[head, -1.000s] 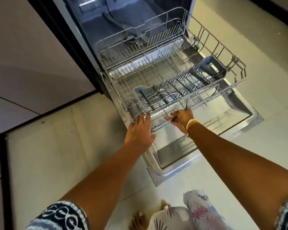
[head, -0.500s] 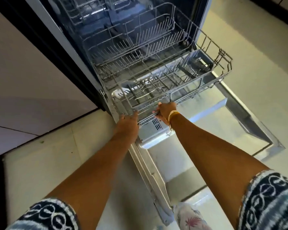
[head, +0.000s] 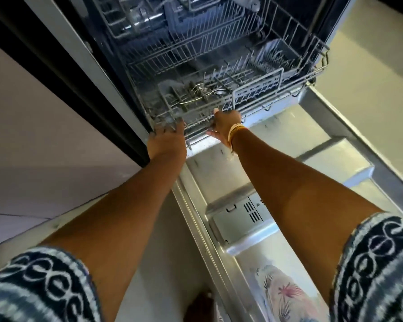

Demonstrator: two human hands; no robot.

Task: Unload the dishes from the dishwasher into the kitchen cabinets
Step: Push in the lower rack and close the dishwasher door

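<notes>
A pale tiled floor (head: 370, 66) fills the right side and lower middle of the view, and flat light cabinet fronts (head: 33, 135) run along the left from 8 to 10 o'clock. Between them stands the open dishwasher (head: 196, 31), its dark cavity taking the top from 11 to 1 o'clock. Its steel door (head: 335, 159) lies folded down flat, reaching from the centre toward 5 o'clock, with the detergent compartment (head: 240, 219) set into its inner face.

The lower wire rack (head: 242, 73) sits mostly inside the cavity, its front edge at the mouth just above centre. A grey cutlery basket (head: 191, 96) rests in the rack's front left corner with a few metal utensils in it; what they are is too blurred to tell. Above, at 12 o'clock, the upper rack (head: 172, 17) holds what looks like a clear glass item.

Both bare arms stretch forward from patterned dark-and-white sleeves (head: 40, 287). The left hand (head: 166, 140) lies with fingers spread flat against the rack's front left corner. The right hand (head: 223, 129), bangles at the wrist, is curled around the rack's front wire.
</notes>
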